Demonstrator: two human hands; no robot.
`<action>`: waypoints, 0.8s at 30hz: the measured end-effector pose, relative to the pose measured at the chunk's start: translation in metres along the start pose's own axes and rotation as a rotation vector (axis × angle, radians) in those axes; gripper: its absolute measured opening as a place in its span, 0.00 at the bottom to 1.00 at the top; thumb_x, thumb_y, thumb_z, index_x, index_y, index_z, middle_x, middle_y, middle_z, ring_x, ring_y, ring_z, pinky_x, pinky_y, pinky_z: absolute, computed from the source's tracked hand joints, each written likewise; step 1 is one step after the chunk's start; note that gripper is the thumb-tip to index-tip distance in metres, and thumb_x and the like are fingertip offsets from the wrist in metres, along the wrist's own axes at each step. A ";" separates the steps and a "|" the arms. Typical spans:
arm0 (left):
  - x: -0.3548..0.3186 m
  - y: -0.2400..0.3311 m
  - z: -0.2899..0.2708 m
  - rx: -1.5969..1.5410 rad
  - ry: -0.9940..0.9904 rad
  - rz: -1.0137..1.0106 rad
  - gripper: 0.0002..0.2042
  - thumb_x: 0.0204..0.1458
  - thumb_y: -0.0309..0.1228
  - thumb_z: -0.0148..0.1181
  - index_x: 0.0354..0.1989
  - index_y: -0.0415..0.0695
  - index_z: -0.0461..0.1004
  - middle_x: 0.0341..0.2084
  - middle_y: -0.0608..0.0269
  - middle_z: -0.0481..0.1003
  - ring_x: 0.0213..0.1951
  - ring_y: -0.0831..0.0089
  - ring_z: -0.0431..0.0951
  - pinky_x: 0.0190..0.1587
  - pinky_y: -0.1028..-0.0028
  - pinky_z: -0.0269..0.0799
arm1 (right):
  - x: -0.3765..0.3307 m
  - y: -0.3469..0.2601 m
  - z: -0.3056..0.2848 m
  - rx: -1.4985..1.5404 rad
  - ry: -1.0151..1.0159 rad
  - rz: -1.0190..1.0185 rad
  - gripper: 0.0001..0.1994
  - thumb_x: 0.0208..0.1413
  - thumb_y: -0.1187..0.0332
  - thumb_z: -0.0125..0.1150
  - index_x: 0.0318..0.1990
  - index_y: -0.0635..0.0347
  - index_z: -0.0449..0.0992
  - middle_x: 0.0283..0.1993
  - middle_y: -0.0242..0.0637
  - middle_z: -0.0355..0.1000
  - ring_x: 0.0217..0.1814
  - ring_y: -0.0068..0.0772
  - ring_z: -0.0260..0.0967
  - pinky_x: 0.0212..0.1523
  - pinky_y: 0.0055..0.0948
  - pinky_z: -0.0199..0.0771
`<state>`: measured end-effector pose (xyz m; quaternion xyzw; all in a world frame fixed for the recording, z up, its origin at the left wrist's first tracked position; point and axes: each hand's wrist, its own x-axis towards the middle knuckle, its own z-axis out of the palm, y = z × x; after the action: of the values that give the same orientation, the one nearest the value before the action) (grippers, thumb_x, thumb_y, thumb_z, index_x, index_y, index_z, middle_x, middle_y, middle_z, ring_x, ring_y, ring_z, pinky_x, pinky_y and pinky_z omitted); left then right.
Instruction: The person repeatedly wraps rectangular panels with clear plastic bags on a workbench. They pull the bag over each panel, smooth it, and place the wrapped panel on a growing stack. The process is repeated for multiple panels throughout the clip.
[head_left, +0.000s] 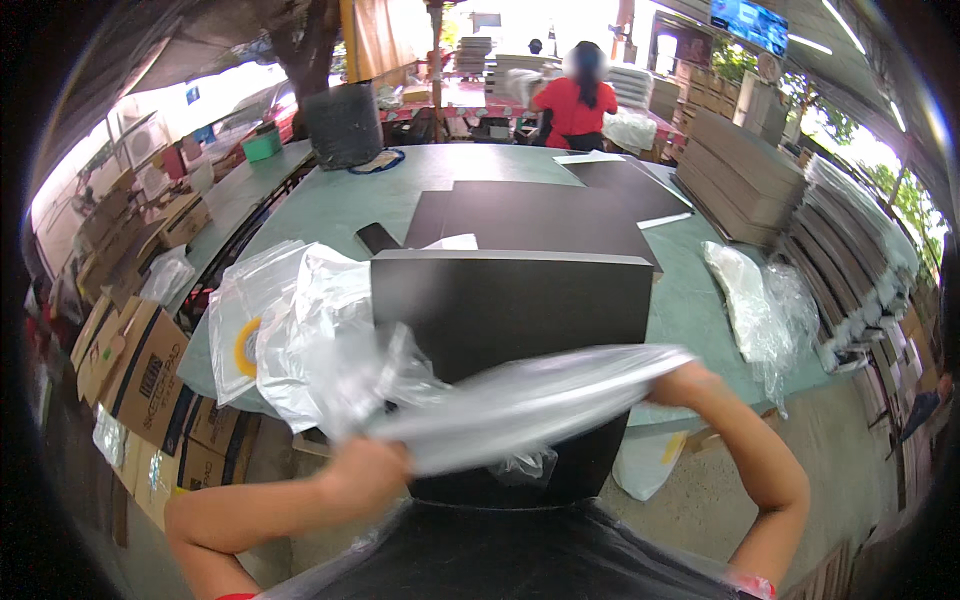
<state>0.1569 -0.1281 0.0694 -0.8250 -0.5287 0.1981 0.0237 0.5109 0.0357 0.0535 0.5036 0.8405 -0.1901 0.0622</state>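
A clear plastic bag (540, 400), smeared by motion, is stretched between my two hands. My left hand (368, 478) is closed on one end, at the lower left. The other end is gripped by my right hand (688, 384), higher up and further right. Behind the bag stands a large black panel (510, 305) with a pale top edge; its lower part is partly covered by the bag. Left of the panel, more clear plastic bags (310, 320) lie heaped over the table edge, with a yellow tape roll (247, 346) among them. A black, plastic-edged surface (500, 550) is close against me.
The green table (300, 205) carries flat black sheets (530, 215), a phone (377, 238) and a dark cylinder (343, 125). Crumpled plastic (745, 300) hangs over its right side. Stacked boards (745, 175) stand at right, cartons (150, 375) at left. A person in red (575, 105) is beyond the table.
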 end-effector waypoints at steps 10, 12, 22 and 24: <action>0.012 -0.024 0.088 0.027 -0.316 0.168 0.11 0.39 0.36 0.54 0.26 0.41 0.73 0.23 0.56 0.73 0.31 0.62 0.75 0.26 0.59 0.68 | -0.051 -0.082 -0.042 0.226 0.350 -0.419 0.09 0.34 0.77 0.58 0.28 0.60 0.70 0.22 0.37 0.67 0.28 0.27 0.66 0.28 0.27 0.64; 0.006 0.006 0.043 -0.502 -0.440 0.446 0.18 0.42 0.43 0.52 0.24 0.37 0.72 0.23 0.50 0.72 0.29 0.56 0.72 0.32 0.65 0.66 | -0.030 -0.051 -0.068 0.161 0.791 -0.011 0.10 0.32 0.82 0.56 0.28 0.63 0.69 0.21 0.35 0.65 0.23 0.24 0.62 0.24 0.22 0.63; 0.066 -0.165 0.058 -0.415 0.956 -0.657 0.16 0.31 0.18 0.46 0.34 0.41 0.68 0.27 0.53 0.70 0.33 0.59 0.71 0.34 0.69 0.67 | 0.029 -0.039 -0.015 0.003 0.741 -0.278 0.20 0.31 0.84 0.50 0.38 0.61 0.68 0.40 0.42 0.66 0.43 0.46 0.62 0.43 0.34 0.63; 0.090 -0.150 0.027 -0.392 1.065 -0.487 0.20 0.32 0.16 0.44 0.38 0.43 0.67 0.33 0.55 0.69 0.38 0.60 0.69 0.38 0.69 0.65 | 0.044 -0.019 -0.039 -0.022 1.014 -0.107 0.26 0.31 0.88 0.43 0.45 0.62 0.64 0.41 0.45 0.65 0.45 0.44 0.61 0.46 0.34 0.61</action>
<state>0.0504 0.0126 0.0552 -0.6553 -0.6438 -0.3532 0.1770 0.4764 0.0794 0.0813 0.4879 0.7916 0.0843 -0.3580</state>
